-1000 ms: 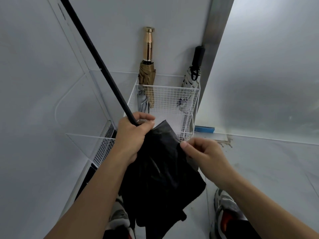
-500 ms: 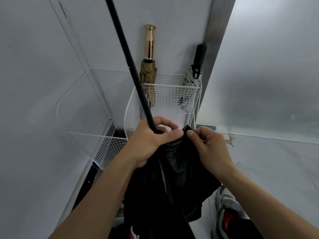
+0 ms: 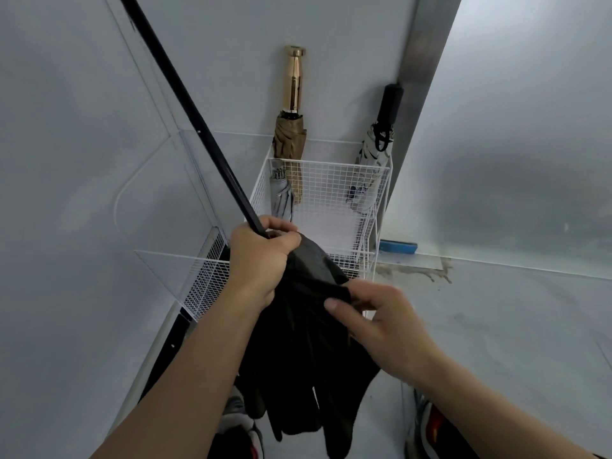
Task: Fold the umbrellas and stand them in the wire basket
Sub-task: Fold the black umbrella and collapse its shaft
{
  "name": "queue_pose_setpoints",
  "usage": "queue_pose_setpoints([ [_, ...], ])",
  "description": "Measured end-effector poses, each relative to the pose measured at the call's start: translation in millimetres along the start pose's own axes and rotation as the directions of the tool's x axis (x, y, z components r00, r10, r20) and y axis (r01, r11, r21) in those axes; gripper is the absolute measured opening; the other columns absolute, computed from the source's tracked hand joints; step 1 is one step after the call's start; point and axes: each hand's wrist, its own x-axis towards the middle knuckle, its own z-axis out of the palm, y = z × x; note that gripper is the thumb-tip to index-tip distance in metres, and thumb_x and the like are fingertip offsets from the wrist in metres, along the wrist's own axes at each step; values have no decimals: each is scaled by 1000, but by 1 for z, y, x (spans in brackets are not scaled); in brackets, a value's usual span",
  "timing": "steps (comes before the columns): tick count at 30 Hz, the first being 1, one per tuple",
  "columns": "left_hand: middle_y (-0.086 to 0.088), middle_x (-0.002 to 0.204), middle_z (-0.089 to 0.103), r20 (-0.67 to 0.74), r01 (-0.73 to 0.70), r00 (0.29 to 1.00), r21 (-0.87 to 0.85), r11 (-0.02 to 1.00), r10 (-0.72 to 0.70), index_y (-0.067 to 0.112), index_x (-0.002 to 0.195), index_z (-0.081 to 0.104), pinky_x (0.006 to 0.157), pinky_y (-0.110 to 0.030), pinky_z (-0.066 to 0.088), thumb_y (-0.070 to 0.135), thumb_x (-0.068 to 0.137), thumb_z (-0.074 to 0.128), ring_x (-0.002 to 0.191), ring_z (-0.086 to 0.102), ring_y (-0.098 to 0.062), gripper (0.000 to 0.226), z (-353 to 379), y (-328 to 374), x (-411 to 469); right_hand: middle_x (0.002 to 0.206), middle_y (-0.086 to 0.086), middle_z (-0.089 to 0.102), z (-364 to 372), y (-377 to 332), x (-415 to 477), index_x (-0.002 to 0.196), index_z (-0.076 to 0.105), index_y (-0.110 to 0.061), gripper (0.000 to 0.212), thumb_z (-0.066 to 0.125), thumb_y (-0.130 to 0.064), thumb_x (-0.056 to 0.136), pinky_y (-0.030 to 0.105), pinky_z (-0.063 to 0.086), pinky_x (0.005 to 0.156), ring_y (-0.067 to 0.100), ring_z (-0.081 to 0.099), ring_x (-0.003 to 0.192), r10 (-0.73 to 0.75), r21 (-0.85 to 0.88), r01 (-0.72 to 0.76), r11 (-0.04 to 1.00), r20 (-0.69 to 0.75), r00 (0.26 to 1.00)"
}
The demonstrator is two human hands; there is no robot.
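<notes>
While left hand grips black umbrella at shaft base, right hand pinches canopy fold; shaft runs up-left, wire basket just ahead, left hand nearer

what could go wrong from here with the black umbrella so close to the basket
Fabric of the black umbrella hangs loose below the left hand and right hand; unwrapped, it might snag on the wire basket. Its long shaft juts up near the wall, so swinging it toward the basket could knock the tan umbrella over.
</notes>
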Motion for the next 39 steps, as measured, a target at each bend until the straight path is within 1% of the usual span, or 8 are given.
queue_pose_setpoints([
  [4, -19, 76, 67, 132, -16, 991, 43, 999, 10, 13, 78, 74, 70, -30, 58, 2, 78, 77, 70, 67, -19, 12, 3, 0, -4, 55, -12, 43, -4, 3, 12, 63, 51, -13, 36, 59, -22, 97, 20, 33, 52, 4, 39, 54, 98, 129, -71, 989, -221, 970],
  [8, -26, 84, 68, 231, 19, 973, -28, 999, -12, 7, 81, 74, 70, -24, 59, -1, 77, 78, 70, 69, -18, 9, 10, 6, -14, 60, -5, 54, -6, 12, 24, 69, 61, -7, 34, 56, -23, 99, 21, 39, 57, 4, 45, 57, 157, 162, -120, 980, -242, 958],
  [16, -9, 77, 69, 22, 138, 990, -186, 973, -136, 8, 76, 71, 66, -23, 57, -5, 76, 76, 70, 69, -16, 14, 1, 1, -2, 67, 1, 65, -23, 10, 20, 72, 68, -22, 23, 67, -33, 92, 31, 48, 61, 20, 59, 64, 67, 153, -8, 988, -385, 920],
  [21, -10, 75, 67, -39, 89, 994, -183, 979, -98, 7, 78, 70, 71, -31, 58, -5, 78, 74, 71, 67, -20, 13, 3, 0, -3, 89, -16, 66, -16, 7, 11, 92, 74, -38, 28, 72, -58, 74, 15, 45, 65, 8, 63, 85, -5, -43, -3, 999, -188, 982],
  [25, -15, 80, 69, -26, 56, 998, -138, 989, -60, 9, 77, 70, 75, -34, 58, -4, 77, 75, 74, 67, -22, 14, 7, -3, -4, 83, -20, 66, -12, 14, 17, 90, 75, -37, 13, 79, -31, 79, 18, 44, 67, 5, 62, 82, 60, -62, -72, 995, -186, 981],
  [30, -16, 84, 69, 12, 70, 998, -122, 990, -69, 12, 73, 70, 81, -38, 59, -3, 76, 77, 79, 68, -25, 17, 8, -4, -3, 73, -20, 67, -16, 11, 20, 79, 69, -38, 17, 75, -23, 84, 14, 42, 68, -1, 61, 75, 86, -66, -95, 993, -127, 988],
  [35, -15, 86, 70, 60, 122, 992, -141, 983, -114, 11, 74, 71, 80, -36, 60, -4, 77, 76, 80, 70, -24, 16, 5, -4, -1, 78, -16, 64, -27, 12, 26, 82, 62, -32, 15, 65, -21, 93, 10, 41, 67, -5, 58, 75, 48, -95, -92, 991, -396, 917],
  [39, -14, 87, 69, 37, 157, 988, -183, 970, -153, 10, 77, 70, 78, -37, 61, -4, 79, 74, 80, 70, -25, 15, 7, -3, -2, 88, -13, 65, -30, 13, 25, 94, 62, -25, 4, 66, -25, 92, 21, 44, 73, 3, 60, 80, 85, -65, -126, 990, -439, 895],
])
